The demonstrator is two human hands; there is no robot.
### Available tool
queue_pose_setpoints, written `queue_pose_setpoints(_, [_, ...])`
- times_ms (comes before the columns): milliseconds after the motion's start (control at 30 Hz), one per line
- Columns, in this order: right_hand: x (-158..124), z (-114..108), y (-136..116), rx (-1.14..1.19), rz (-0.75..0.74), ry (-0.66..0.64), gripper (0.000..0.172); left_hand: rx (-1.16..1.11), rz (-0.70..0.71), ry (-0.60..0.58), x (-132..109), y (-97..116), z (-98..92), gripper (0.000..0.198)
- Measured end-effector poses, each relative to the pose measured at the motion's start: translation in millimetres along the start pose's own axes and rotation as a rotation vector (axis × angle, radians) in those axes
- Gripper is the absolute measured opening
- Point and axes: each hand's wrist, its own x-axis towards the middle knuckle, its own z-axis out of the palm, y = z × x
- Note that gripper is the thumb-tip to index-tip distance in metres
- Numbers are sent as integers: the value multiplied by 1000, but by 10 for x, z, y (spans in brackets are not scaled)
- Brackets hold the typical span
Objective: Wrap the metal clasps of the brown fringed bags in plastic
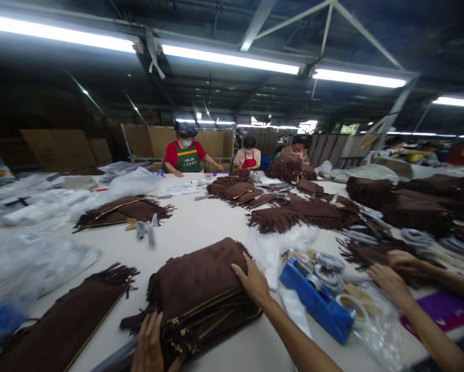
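Note:
In front of me lies a pile of dark brown fringed bags (204, 279) with gold zippers along the near side. My right hand (253, 281) grips the pile at its right edge, thumb on top and fingers over the far side. At the near left corner, my left hand (150, 341) holds the bags beside a cluster of gold metal fittings (181, 333); its thumb is partly hidden. To the left, another brown fringed bag (69, 315) lies flat with its zipper along one edge.
A blue tape dispenser (315, 302) stands right of the pile. Beyond it, a co-worker's hands (392, 281) are on a brown bag. Clear plastic bags (38, 263) cover the left side. More brown bags (274, 217) lie across the table; other people work at the far side.

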Motion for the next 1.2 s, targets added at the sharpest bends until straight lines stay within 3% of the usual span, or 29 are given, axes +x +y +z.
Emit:
queue_pose_setpoints(200, [21,-236,-115,-157,-110,-102,72,-69,-172,-170,108,398,-433,82])
queue_pose_setpoints(267, [32,-314,-224,-268,-180,-25,70,-109,-208,-205,147,414,-560,85])
queue_pose_setpoints(367, [-87,-389,-485,-288,-518,38,58,-114,-272,-163,220,400,-700,70])
queue_pose_setpoints(433, [-256,-403,-688,-233,-749,-56,52,-100,-287,-126,298,418,-747,57])
queue_pose_setpoints(500, [-415,-374,-868,-226,-865,-157,47,-90,-265,-124,398,453,-758,49])
queue_pose_setpoints(600, [-493,-294,-1026,-309,-879,-201,39,-76,-213,-139,542,474,-728,44])
queue_pose_setpoints(767, [-296,-309,-1077,-417,-906,-259,25,-62,-137,-137,717,362,-677,33])
queue_pose_setpoints(900, [-235,-386,-1158,-419,-892,-214,18,28,-28,-146,876,299,-685,26])
queue_pose_setpoints(1100, [-733,-379,-1243,-153,-791,37,25,64,31,-165,1128,408,-840,24])
queue_pose_setpoints(1200, [-975,-298,-1213,94,-697,-14,27,59,29,-176,1230,454,-944,25])
